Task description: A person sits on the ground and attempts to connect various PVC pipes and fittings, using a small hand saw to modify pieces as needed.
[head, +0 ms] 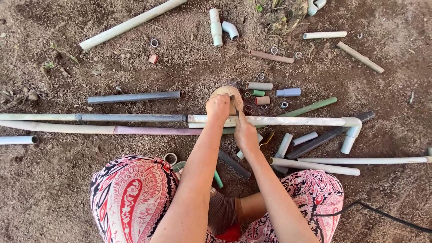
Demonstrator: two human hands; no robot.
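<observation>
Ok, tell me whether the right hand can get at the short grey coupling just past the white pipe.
Probably yes: the right hand lies near the grey coupling, with only the low white pipe between.

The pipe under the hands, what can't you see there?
- Head view: where the white pipe passes under the left hand, that hand hides it.
- The thin tool in the right hand is too small to name; the hand's grip covers its handle.
- The round tan thing behind the hands is partly hidden by them.
- The long pipes on the left are cut off by the picture's edge.
</observation>
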